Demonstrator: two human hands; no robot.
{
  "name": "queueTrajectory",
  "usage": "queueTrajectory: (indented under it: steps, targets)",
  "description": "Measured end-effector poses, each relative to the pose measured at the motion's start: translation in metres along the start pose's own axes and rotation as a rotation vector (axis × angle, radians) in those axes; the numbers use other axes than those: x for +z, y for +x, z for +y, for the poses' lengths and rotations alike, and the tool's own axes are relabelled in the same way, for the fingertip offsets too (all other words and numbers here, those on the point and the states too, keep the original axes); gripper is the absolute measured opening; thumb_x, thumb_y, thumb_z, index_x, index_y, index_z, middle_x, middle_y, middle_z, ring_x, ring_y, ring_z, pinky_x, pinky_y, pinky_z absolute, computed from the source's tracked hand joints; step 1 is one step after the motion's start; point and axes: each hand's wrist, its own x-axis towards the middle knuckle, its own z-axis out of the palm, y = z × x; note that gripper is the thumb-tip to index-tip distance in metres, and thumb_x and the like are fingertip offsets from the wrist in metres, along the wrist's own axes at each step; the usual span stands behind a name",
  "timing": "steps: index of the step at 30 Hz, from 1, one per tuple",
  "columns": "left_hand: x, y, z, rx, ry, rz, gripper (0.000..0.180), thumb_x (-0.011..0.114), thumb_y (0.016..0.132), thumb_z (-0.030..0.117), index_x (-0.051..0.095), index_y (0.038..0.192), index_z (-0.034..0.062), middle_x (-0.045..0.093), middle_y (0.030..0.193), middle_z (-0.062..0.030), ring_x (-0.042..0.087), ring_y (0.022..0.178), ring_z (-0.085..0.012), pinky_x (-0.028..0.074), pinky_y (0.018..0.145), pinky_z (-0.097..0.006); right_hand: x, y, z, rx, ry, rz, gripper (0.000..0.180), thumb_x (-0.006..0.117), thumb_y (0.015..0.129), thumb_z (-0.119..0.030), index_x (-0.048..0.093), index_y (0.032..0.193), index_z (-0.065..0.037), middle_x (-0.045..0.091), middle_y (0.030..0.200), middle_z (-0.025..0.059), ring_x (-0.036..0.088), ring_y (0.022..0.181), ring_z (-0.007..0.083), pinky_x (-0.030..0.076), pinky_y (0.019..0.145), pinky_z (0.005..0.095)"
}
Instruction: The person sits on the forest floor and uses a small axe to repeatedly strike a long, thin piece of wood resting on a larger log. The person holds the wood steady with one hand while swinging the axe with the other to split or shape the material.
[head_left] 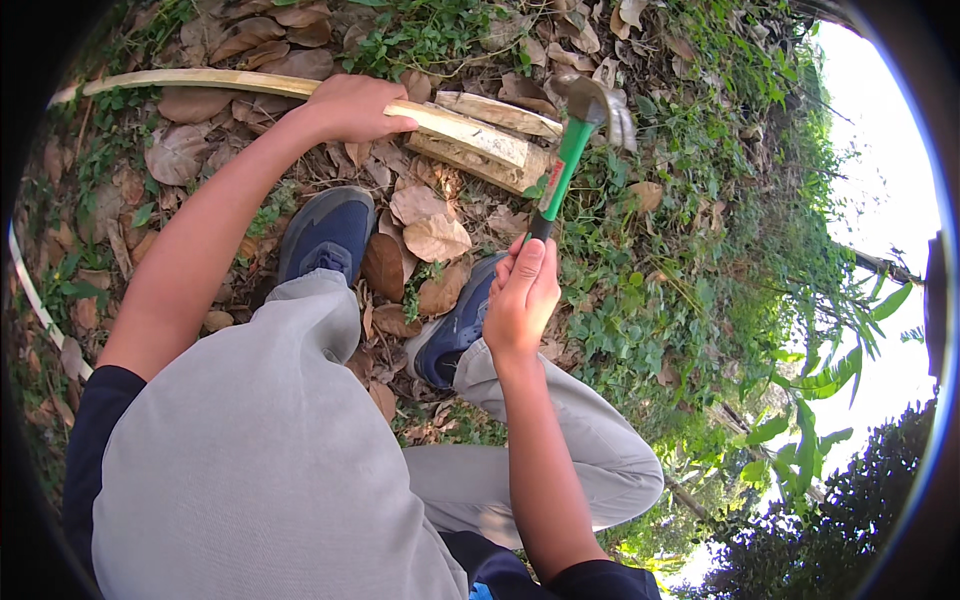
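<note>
My left hand (357, 108) is closed around a long, pale wooden strip (210, 78), which bends away to the far left. The strip's right end rests over a short wooden block (480, 165) lying on the leaves. Behind it lies another split piece of wood (505, 112). In my right hand (522, 295) is a claw hammer (566, 165) with a green and black handle, gripped near its lower end. The hammer's metal head is raised just right of the block, apart from the wood. My left fingers are partly hidden behind the strip.
Dry brown leaves (437, 238) and low green plants (660, 270) cover the ground. My blue shoes (330, 232) and grey-trousered legs (270, 430) are close below the wood. Another pale strip (38, 300) curves along the left edge. Broad-leaved plants (800, 430) stand at the right.
</note>
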Motion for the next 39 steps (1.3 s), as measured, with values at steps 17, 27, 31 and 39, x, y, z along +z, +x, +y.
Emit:
queueTrajectory:
  steps: [17, 27, 31, 39]
  targets:
    - [0.004, 0.002, -0.002, 0.000, -0.025, 0.018, 0.057, 0.059, 0.093, 0.061, 0.067, 0.124, 0.0135, 0.073, 0.112, -0.0118, 0.069, 0.106, -0.0338, 0.053, 0.089, -0.048, 0.012, -0.038, -0.024, 0.449, 0.365, -0.074, 0.039, 0.043, 0.112, -0.039, 0.054, 0.094, -0.006, 0.045, 0.066, -0.0036, 0.037, 0.051, 0.0033, 0.029, 0.045, 0.0230]
    - [-0.001, 0.000, 0.001, 0.000, -0.004, 0.001, 0.059, 0.057, 0.094, 0.062, 0.068, 0.126, 0.0133, 0.073, 0.113, -0.0111, 0.069, 0.108, -0.0320, 0.053, 0.092, -0.047, 0.019, -0.005, 0.028, 0.083, -0.077, -0.039, 0.039, 0.043, 0.112, -0.036, 0.056, 0.093, -0.004, 0.046, 0.066, -0.0027, 0.041, 0.056, 0.0052, 0.035, 0.049, 0.0247]
    - [-0.001, -0.001, 0.002, -0.012, 0.016, -0.007, 0.059, 0.057, 0.094, 0.062, 0.068, 0.126, 0.0127, 0.073, 0.113, -0.0113, 0.069, 0.108, -0.0323, 0.053, 0.092, -0.047, 0.030, -0.046, 0.072, 0.334, -0.153, -0.101, 0.043, 0.045, 0.111, -0.041, 0.059, 0.091, -0.006, 0.050, 0.065, -0.0006, 0.041, 0.050, 0.0071, 0.033, 0.046, 0.0267]
    - [0.003, 0.001, -0.002, 0.012, -0.005, 0.027, 0.058, 0.057, 0.094, 0.061, 0.067, 0.125, 0.0135, 0.073, 0.113, -0.0121, 0.068, 0.107, -0.0336, 0.053, 0.090, -0.048, 0.024, -0.058, 0.013, 0.566, 0.238, -0.162, 0.040, 0.042, 0.111, -0.044, 0.053, 0.097, -0.008, 0.042, 0.065, -0.0031, 0.034, 0.047, 0.0045, 0.029, 0.041, 0.0229]
